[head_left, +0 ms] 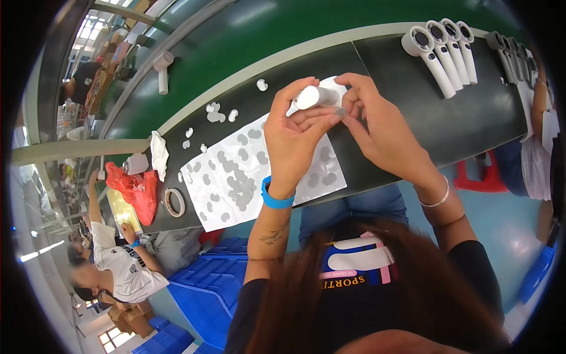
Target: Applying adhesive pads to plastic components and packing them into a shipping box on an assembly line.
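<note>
In the head view, the setting is a workshop with a dark table (pixel 471 118) that runs alongside one green surface (pixel 247 47). On the floor below are several blue crates (pixel 203 295) and one red stool (pixel 486 174). One co-worker in a white shirt (pixel 132 274) is at the left.

The person's two hands meet above the table. The left hand (pixel 292 121) is curled round one white device (pixel 312 97), which sits between both hands near the upper end of one white sheet (pixel 306 162). The right hand (pixel 383 121) has its fingers bent narrow beside that device. One grey piece (pixel 339 111) shows where the left thumb and the right fingertips come together; which of them bears it cannot be told.

Dozens of grey kidney-shaped pieces (pixel 239 189) lie on the sheet, overlapping too much to count. One white-and-grey piece (pixel 262 85) lies alone just beyond the left hand.

Four white handheld fans (pixel 437 74) stand in a row at the far right, with at least four shaded ones (pixel 506 62) past them. One more white fan (pixel 163 74) rests on the green surface. Toward the left are one tape roll (pixel 168 203), one white cloth (pixel 158 154) and one red plastic bag (pixel 141 194).
</note>
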The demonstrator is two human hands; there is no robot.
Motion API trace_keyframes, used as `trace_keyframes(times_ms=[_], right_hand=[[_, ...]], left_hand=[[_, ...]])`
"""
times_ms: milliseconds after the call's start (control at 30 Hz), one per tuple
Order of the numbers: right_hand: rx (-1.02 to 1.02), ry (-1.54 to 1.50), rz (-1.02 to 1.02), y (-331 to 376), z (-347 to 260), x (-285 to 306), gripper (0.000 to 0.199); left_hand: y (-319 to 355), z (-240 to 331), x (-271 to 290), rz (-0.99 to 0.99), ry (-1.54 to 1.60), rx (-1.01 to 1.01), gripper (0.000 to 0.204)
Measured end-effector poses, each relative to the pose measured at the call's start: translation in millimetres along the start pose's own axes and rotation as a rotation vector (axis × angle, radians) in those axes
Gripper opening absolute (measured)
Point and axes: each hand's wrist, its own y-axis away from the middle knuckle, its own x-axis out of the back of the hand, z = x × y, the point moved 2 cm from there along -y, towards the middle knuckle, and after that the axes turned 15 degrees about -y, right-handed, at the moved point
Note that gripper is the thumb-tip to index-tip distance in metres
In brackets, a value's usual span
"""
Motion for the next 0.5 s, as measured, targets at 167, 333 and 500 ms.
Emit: trace_keyframes(times_ms=[167,333,500], right_hand=[[0.002,-0.162,0.094,-8.2,8.8,-2.9,0.043],[-0.343,-0.703,0.142,1.7,50.5,-12.8,0.025],[-0.413,-1.197,0.186,7.5,70.5,-24.0,0.016]], left_hand=[[-3.8,-7.1,5.0,0.084,0.091,0.001,0.055],[0.4,-25.5,2.6,0.140,0.243,-0.014,0.054],[5.8,-22.2,-2.7,0.147,0.305,0.040,0.052]])
